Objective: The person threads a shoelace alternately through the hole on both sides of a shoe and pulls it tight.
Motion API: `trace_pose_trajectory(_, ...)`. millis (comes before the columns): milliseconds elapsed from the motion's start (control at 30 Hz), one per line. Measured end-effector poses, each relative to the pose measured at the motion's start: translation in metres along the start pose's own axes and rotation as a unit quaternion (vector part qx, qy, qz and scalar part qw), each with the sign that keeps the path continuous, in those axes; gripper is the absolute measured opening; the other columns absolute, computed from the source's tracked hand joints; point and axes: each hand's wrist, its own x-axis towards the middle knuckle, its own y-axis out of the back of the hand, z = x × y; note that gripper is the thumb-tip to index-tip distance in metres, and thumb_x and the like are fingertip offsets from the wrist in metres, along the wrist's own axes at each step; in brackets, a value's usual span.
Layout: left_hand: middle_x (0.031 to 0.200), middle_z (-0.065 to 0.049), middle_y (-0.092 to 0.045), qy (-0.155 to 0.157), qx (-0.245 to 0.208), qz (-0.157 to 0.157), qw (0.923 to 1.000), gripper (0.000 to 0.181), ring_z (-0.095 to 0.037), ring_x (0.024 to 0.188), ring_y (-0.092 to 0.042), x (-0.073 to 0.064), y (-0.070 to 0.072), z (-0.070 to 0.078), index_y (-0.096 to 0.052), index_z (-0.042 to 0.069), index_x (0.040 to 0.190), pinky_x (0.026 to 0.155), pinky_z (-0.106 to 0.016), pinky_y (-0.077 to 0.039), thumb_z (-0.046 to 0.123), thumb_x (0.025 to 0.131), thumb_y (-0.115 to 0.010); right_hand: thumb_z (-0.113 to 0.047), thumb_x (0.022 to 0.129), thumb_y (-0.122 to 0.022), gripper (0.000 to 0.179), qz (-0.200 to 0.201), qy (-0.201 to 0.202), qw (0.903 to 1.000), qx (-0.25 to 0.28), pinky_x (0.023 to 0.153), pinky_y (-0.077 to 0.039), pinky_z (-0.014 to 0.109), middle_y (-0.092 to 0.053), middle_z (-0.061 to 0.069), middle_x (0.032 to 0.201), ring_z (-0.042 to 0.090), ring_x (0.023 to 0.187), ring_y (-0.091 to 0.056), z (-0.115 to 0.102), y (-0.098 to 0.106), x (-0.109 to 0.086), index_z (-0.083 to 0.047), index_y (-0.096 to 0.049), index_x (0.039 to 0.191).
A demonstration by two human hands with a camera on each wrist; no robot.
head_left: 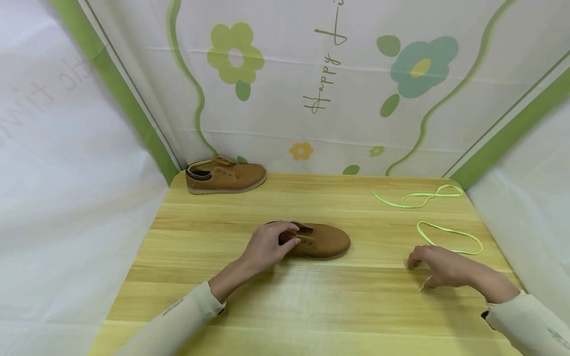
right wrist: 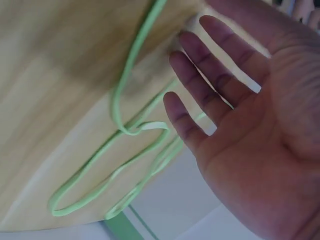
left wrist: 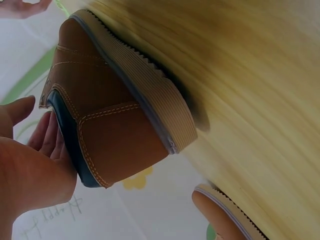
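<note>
Nearest to us are two pale sleeves (head_left: 191,309), which come in on the near side of the brown shoe (head_left: 331,242), our landmark. From one of them the left hand (head_left: 269,244) reaches over the heel end of that shoe, thumb and fingers curved but with a gap between them at its opening; whether the fingertips touch the leather we cannot tell. The brown shoe lies sole down, toe to the right, and we see eyelets along its near flap. The right hand (head_left: 445,267) hovers well to the right of the shoe; in its wrist view we find the four fingers spread and nearly straight. The near lace (head_left: 447,229), yellow-green, loops just beyond this hand, to the shoe's right, and a short end shows beside the thumb. Farther right and beyond the shoe we see the far lace (head_left: 434,195), twisted into a long loop. Beyond the brown shoe and to its left stands the second shoe (head_left: 242,177), toe also to the right. Under them all runs the wooden table (head_left: 311,306), and past its edge, beyond both shoes, we see the cloth wall (head_left: 276,109) with printed flowers and "Happy" in script.
</note>
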Motion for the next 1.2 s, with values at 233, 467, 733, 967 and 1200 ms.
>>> trace_pose_trajectory(233, 0.095, 0.001, -0.078, 0.021, -0.01, -0.013, 0.9996, 0.019, -0.01, 0.083, -0.073, 0.004, -0.005, -0.001, -0.079, 0.007, 0.112, 0.072, -0.025, -0.059, 0.018, 0.097, -0.08, -0.012, 0.063, -0.1, 0.047, 0.024, 0.008, 0.9996, -0.013, 0.068, -0.049, 0.031, -0.059, -0.015, 0.092, 0.003, 0.083, -0.053, 0.009, -0.012, -0.006, -0.022, -0.064, 0.091)
trace_pose_trajectory(467, 0.094, 0.002, -0.078, 0.03, -0.005, -0.031, 0.9991, 0.013, -0.008, 0.08, -0.07, 0.007, -0.009, -0.001, -0.081, 0.012, 0.107, 0.07, -0.023, -0.056, 0.02, 0.096, -0.081, -0.003, 0.071, -0.095, 0.041, 0.037, 0.004, 0.9993, -0.01, 0.063, -0.047, 0.026, -0.057, -0.019, 0.083, -0.002, 0.076, -0.051, 0.009, -0.016, -0.005, -0.024, -0.061, 0.082)
trace_pose_trajectory(733, 0.084, 0.005, -0.076, 0.039, 0.003, -0.042, 0.9984, 0.011, 0.001, 0.052, -0.036, 0.011, -0.012, -0.001, -0.082, 0.013, 0.103, 0.055, -0.021, -0.039, 0.022, 0.097, -0.08, -0.001, 0.087, -0.083, 0.034, 0.054, 0.004, 0.9985, 0.007, 0.057, -0.036, 0.02, -0.05, -0.02, 0.076, -0.007, 0.067, -0.039, 0.007, -0.023, 0.005, -0.025, -0.061, 0.078)
trace_pose_trajectory(967, 0.065, 0.007, -0.06, 0.043, 0.008, -0.054, 0.9976, 0.011, 0.001, 0.051, -0.028, 0.013, -0.013, 0.0, -0.084, 0.012, 0.098, 0.055, -0.02, -0.029, 0.022, 0.099, -0.078, 0.001, 0.089, -0.081, 0.029, 0.121, 0.022, 0.9923, -0.017, 0.057, -0.041, 0.021, -0.056, -0.02, 0.078, -0.008, 0.069, -0.043, -0.002, -0.027, 0.019, -0.022, -0.064, 0.085)
trace_pose_trajectory(1200, 0.065, 0.006, -0.062, 0.066, 0.013, -0.053, 0.9963, 0.012, -0.001, 0.049, -0.028, 0.013, -0.015, -0.001, -0.084, 0.011, 0.1, 0.054, -0.02, -0.028, 0.022, 0.098, -0.078, 0.003, 0.085, -0.084, 0.019, 0.164, 0.036, 0.9858, 0.003, 0.059, -0.052, 0.022, -0.074, -0.008, 0.086, -0.007, 0.074, -0.059, -0.024, -0.024, 0.04, -0.013, -0.076, 0.092)
